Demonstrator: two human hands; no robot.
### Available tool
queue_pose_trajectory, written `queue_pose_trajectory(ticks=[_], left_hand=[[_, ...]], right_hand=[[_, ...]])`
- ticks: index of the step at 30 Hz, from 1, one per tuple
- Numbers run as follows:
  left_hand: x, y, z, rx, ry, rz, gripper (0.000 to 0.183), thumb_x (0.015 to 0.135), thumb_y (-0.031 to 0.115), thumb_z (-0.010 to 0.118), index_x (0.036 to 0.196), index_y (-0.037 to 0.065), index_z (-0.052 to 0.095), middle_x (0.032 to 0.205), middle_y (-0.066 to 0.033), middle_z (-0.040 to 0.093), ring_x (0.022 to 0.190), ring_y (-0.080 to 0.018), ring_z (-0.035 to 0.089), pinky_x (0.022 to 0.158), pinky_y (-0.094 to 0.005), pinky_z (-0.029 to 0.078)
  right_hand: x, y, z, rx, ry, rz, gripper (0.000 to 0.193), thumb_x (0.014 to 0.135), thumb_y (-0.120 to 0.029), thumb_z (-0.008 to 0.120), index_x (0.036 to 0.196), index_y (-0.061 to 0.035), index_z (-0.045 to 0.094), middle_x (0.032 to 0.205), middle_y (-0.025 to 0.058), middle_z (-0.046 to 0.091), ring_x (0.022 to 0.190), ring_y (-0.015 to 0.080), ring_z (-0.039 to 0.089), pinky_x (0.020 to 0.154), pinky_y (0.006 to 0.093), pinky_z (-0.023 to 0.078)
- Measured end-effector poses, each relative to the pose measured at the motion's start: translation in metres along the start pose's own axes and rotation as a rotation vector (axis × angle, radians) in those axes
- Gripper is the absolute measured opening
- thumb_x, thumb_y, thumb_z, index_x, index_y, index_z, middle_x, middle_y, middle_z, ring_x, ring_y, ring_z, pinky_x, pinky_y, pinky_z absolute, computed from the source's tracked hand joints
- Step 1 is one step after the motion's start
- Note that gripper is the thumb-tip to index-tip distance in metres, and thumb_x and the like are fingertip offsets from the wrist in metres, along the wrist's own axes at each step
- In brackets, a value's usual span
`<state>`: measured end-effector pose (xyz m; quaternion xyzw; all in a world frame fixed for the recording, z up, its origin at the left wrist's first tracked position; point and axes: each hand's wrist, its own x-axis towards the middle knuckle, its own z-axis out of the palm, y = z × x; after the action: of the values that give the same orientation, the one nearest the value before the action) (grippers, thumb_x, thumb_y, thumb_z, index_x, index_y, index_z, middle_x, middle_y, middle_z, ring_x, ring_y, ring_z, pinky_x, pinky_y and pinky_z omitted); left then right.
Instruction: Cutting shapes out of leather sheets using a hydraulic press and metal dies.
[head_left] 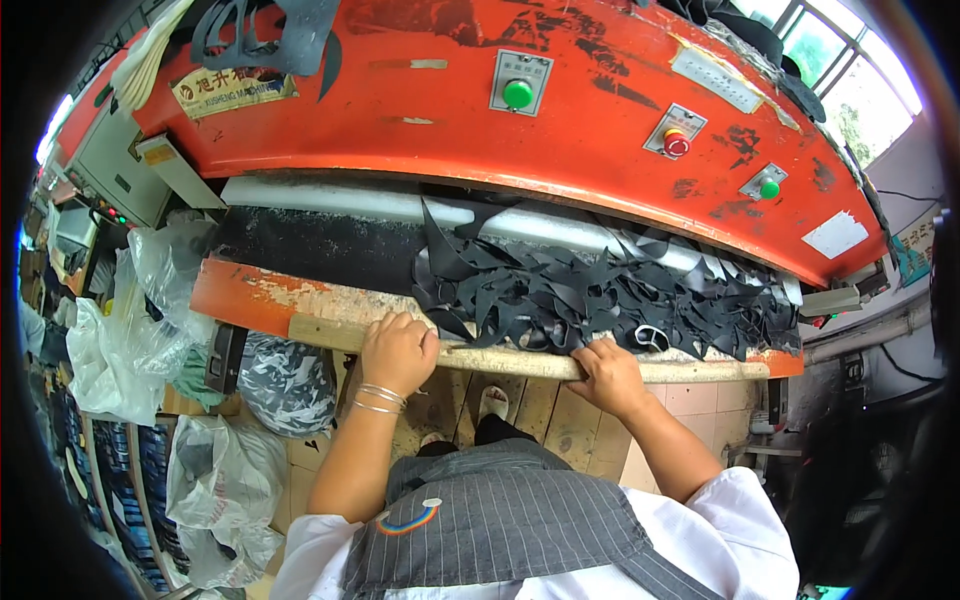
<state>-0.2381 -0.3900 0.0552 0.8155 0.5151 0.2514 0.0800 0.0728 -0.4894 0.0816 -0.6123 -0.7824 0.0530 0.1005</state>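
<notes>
My left hand (398, 350), with bracelets on its wrist, is closed over the front wooden rail (500, 360) of a large orange machine. Farther right, my right hand (608, 376) grips the same rail, its fingertips close to a heap of black cut-out sheet scraps (590, 295). These scraps are curled and tangled, and cover the middle and right of the machine's bed. Left of the heap lies a bare stretch of black bed (310, 245). Whether a scrap is under my right fingers is hidden.
The orange machine front (420, 110) rises behind the bed, carrying green buttons (518, 94) and a red knob (677, 143). Clear plastic bags (125, 330) and a patterned round bundle (287, 385) are at the left. Wooden boards (575, 425) lie underfoot.
</notes>
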Motion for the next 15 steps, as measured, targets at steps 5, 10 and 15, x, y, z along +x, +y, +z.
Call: queue_pose_trajectory(ticks=[5,10,15], left_hand=[[0.025,-0.023,-0.006,-0.080,-0.138,-0.012,0.023,0.078,0.027,0.063,0.065,0.009,0.067,0.072,-0.0064,0.060,0.078,-0.0270,0.058,0.073,-0.0410,0.045],[0.111,-0.046,0.006,-0.313,-0.338,-0.061,0.017,0.081,0.023,0.065,0.076,0.008,0.069,0.081,-0.0073,0.064,0.084,-0.0280,0.060,0.080,-0.0412,0.046],[0.181,-0.071,0.073,-0.272,-0.029,0.195,0.031,0.080,0.021,0.066,0.107,0.007,0.065,0.111,-0.0115,0.062,0.110,-0.0309,0.056,0.097,-0.0428,0.042]], right_hand=[[0.062,0.026,-0.043,0.078,-0.571,-0.269,0.036,0.072,-0.036,0.076,0.095,-0.0085,0.069,0.087,0.0103,0.067,0.081,0.0302,0.065,0.071,0.0397,0.053],[0.237,0.033,-0.052,-0.051,-0.057,-0.620,0.014,0.076,-0.013,0.059,0.087,-0.0045,0.062,0.075,0.0092,0.058,0.072,0.0285,0.059,0.066,0.0406,0.050],[0.407,0.027,0.028,-0.080,-0.102,-1.173,0.024,0.079,-0.018,0.057,0.095,-0.0036,0.068,0.115,0.0164,0.061,0.114,0.0318,0.056,0.100,0.0415,0.045]])
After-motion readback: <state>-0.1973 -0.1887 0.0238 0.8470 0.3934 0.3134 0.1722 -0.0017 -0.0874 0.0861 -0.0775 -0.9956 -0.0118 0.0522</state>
